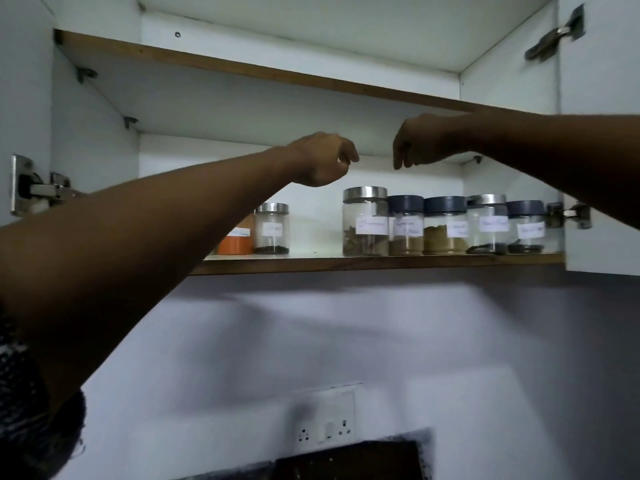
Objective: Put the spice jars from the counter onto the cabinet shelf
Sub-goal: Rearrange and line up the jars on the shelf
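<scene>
Clear glass spice jars (pixel 408 225) stand in a row along my cabinet shelf (pixel 346 263), across the middle of the frame. Five sit side by side toward the right: a taller jar with a steel lid (pixel 365 221) holding brown bark-like pieces, two grey-lidded ones with tan powder, then a steel-lidded and a grey-lidded one with only a dark layer at the bottom. Each carries a white handwritten label, too blurred to read. Left of a gap stands a small steel-lidded jar (pixel 272 228), and just beside it an orange-filled jar (pixel 238 239) partly hidden behind my forearm. My left hand (pixel 323 161) and right hand (pixel 420 142) hover above the row, fingers loosely curled downward, grasping nothing.
</scene>
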Demonstrator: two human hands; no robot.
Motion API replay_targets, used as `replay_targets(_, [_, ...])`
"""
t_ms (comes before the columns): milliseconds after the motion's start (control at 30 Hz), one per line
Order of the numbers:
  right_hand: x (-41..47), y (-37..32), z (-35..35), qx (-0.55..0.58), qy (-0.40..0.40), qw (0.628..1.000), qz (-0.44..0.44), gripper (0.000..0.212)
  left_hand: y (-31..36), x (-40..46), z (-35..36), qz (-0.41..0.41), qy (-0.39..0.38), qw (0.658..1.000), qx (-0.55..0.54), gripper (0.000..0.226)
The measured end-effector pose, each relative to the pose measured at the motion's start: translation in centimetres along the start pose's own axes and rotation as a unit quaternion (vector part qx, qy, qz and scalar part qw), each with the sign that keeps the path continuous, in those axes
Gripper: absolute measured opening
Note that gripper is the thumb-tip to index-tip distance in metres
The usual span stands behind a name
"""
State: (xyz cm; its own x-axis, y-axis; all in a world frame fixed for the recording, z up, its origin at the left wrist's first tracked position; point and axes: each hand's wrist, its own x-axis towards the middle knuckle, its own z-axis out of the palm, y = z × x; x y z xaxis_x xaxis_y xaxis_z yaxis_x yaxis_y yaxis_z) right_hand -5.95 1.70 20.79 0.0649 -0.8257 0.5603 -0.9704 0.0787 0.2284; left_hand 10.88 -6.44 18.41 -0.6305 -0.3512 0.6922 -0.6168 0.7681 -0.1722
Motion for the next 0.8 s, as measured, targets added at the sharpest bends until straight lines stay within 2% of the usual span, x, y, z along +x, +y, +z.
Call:
replay_targets(200, [-1.1,3.2,2.3,0.024,-0.002,1.0,-0.005,0.048,3.7,1.6,1.4,-0.021,-0.054,0.998,0.014,0.039])
replay_targets(433, [-0.9,5.8,5.8,0.015,-0.033,0.999,-0.041,0.052,5.8,3.8,4.1,-0.074,-0.121,0.984,0.104,0.037])
replay_targets(567, [-0.7,6.7,7.0,0.01,-0.033,0.997,-0.073,0.046,6.2,3.8,4.8,-0.08,-0.115,0.983,0.119,0.029])
replay_targets(800, [-0.2,7.6,7.7,0.029,-0.005,0.992,-0.119,0.04,6.4,4.2,4.9,-0.085,-0.117,0.977,0.158,0.034])
